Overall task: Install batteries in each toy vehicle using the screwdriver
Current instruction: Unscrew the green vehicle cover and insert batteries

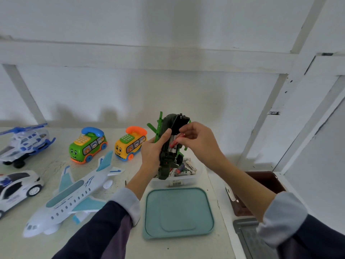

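A dark green toy helicopter (169,146) is held up above the counter (119,240), nose down and underside turned toward the camera, over a clear box of batteries (183,170). It is gripped by the left hand (153,152), whose fingers are wrapped round its left side with the thumb laid up along the body; the left forearm rises steeply from a rolled pale cuff. The right hand (197,141) is brought in from the right with the wrist bent and the fingers curled, and a red battery (175,142) is pinched between thumb and fingertips at the open compartment in the toy's belly. A metal cell appears to be seated there already.

A teal lid (178,214) lies flat on the counter just in front of the box. To the left are set a white airplane (71,197), a yellow bus (129,144), a green bus (87,146), a white-and-blue helicopter (24,143) and a white police car (16,187). The screwdriver cannot be made out.
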### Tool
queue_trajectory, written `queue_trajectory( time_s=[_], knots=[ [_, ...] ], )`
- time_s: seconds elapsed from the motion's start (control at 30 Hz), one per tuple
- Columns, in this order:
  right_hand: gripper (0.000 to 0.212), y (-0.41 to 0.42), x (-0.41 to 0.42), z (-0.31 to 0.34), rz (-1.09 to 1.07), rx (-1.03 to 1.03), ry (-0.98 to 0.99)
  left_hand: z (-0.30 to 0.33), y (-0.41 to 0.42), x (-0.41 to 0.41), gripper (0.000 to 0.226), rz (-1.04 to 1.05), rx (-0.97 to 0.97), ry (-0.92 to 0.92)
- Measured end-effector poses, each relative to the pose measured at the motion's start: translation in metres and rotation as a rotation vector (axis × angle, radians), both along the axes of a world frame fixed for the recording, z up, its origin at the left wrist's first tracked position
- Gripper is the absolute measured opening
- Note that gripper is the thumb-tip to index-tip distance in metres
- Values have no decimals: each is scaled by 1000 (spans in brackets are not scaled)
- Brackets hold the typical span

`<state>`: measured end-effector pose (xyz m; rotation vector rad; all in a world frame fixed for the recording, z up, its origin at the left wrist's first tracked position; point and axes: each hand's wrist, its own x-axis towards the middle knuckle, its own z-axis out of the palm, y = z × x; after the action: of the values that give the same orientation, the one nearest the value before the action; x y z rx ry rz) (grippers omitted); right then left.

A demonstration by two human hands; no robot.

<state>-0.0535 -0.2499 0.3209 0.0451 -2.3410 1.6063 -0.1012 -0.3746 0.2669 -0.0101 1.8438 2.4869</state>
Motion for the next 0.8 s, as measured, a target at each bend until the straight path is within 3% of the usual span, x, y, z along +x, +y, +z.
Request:
queue_trajectory(
  time_s=[0.27, 0.8],
  knots=[
    [21, -25, -4, -10, -274, -132, 117, 2, 0, 2, 21, 7, 6, -19],
    [10, -35, -11, -19, -301, 65, 205, 2, 0, 3, 22, 23, 2, 14]
  ],
)
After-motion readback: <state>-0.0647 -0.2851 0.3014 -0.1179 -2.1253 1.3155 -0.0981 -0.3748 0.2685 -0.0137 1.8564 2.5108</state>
